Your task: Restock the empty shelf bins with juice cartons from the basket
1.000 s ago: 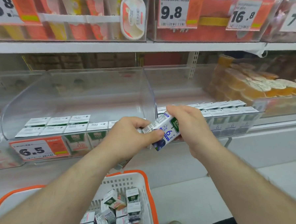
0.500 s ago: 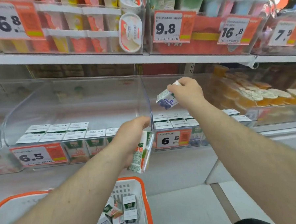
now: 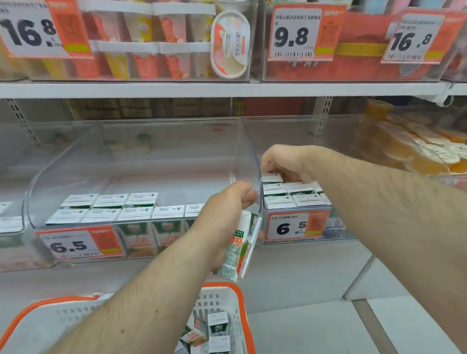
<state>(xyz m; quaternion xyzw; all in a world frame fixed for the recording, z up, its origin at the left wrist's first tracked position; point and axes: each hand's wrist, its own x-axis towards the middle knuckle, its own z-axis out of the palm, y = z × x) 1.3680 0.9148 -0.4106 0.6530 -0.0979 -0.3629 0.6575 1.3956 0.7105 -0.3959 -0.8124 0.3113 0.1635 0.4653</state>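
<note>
My left hand (image 3: 223,218) grips a green-and-white juice carton (image 3: 237,247), held upright in front of the divider between two clear shelf bins. My right hand (image 3: 283,162) reaches down into the right bin (image 3: 297,227), fingers curled over a carton (image 3: 271,179) in the back row; the carton it carried is mostly hidden under the hand. The left bin (image 3: 134,160) holds two rows of green cartons (image 3: 137,213) along its front, with bare floor behind. The white basket with an orange rim (image 3: 225,301) sits at the bottom, with several cartons (image 3: 208,343) inside.
Price tags reading 6.5 hang on both bin fronts (image 3: 76,244). A bin of orange jelly cups (image 3: 428,150) stands to the right. The upper shelf (image 3: 168,88) carries dessert cups and tubs. Grey floor lies below right.
My right hand has dropped from above the right bin down onto its carton rows. My left hand with its green carton has risen slightly toward the divider.
</note>
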